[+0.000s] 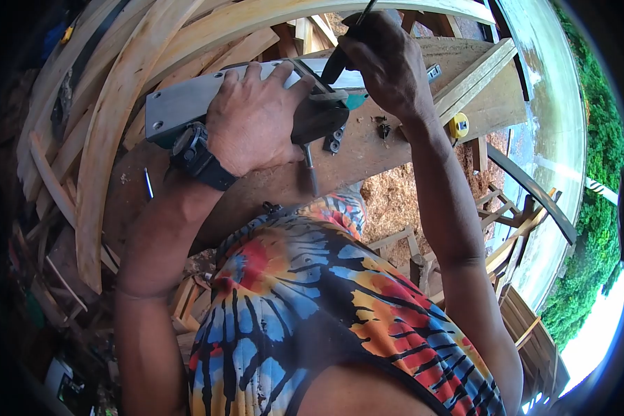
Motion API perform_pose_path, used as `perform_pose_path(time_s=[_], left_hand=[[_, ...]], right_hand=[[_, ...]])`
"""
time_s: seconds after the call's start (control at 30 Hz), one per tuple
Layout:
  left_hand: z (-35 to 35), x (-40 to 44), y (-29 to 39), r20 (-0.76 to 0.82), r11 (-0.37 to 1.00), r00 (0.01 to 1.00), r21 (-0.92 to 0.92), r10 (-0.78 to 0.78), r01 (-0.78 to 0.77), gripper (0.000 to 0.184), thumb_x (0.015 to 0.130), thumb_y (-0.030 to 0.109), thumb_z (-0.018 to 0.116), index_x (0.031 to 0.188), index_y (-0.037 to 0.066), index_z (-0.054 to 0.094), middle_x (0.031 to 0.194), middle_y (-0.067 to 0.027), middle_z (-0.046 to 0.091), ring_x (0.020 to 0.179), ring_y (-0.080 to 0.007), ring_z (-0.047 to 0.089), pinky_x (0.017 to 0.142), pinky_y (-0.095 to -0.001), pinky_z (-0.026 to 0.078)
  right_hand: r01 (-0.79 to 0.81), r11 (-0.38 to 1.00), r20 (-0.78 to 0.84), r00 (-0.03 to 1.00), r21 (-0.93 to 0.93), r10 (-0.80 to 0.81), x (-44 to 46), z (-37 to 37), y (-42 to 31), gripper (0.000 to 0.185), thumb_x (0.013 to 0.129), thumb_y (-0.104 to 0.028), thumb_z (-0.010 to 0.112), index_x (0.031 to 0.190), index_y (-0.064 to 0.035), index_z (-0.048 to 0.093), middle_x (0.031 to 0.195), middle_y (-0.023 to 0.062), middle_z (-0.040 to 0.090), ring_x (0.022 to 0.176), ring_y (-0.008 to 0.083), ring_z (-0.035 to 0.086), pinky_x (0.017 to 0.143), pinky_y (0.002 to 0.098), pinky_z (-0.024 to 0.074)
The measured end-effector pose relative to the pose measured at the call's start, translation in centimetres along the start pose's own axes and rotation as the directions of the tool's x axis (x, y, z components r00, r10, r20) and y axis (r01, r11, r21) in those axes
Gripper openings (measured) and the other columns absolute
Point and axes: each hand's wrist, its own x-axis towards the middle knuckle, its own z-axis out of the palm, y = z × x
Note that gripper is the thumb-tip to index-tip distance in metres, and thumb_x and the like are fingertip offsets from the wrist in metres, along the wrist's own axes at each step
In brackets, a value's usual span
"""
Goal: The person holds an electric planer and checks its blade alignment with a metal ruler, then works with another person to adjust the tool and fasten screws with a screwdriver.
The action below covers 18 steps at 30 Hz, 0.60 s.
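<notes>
My left hand (pixel 260 114), with a black watch (pixel 194 154) at its wrist, lies spread on the flat metal plate of a power planer (pixel 180 107), which rests upside down on a wooden board. At the planer's right side my right hand (pixel 388 66) is closed around a dark tool (pixel 336 66) whose thin shaft points up past the fingers. The tool's lower end is close to the planer's cutter area; whether they touch is unclear. Below the planer lie a screwdriver-like tool (pixel 310 170) and a small dark metal part (pixel 335 140).
A yellow tape measure (pixel 458 125) sits at the board's right, beside a wooden strip (pixel 475 80). A pen-like item (pixel 148 183) lies at left. Long curved planks (pixel 118 139) fill the left and top. Wood shavings (pixel 392 201) cover the ground below.
</notes>
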Motion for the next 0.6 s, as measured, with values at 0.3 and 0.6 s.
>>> perform_pose_path(time_s=[0.3, 0.6], left_hand=[[-0.18, 0.00, 0.05, 0.016, 1.000, 1.000, 0.020, -0.004, 0.004, 0.093, 0.065, 0.053, 0.087, 0.145, 0.018, 0.054, 0.139, -0.0135, 0.055, 0.121, -0.0357, 0.056, 0.103, -0.0508, 0.045], [-0.47, 0.09, 0.11, 0.035, 1.000, 0.999, 0.005, -0.010, 0.010, 0.091, 0.065, 0.052, 0.087, 0.144, 0.018, 0.055, 0.138, -0.0139, 0.055, 0.120, -0.0359, 0.056, 0.103, -0.0503, 0.045]], right_hand=[[0.007, 0.997, 0.013, 1.000, -0.073, -0.006, 0.14, 0.33, 0.43, 0.028, 0.099, -0.028, 0.065, 0.107, -0.0020, 0.064, 0.086, 0.0114, 0.074, 0.079, 0.0229, 0.076, 0.072, 0.0366, 0.0593], [-0.013, 1.000, 0.008, 1.000, -0.015, 0.013, 0.14, 0.45, 0.17, 0.028, 0.098, -0.029, 0.065, 0.106, -0.0019, 0.064, 0.084, 0.0116, 0.074, 0.076, 0.0229, 0.074, 0.071, 0.0360, 0.0583]])
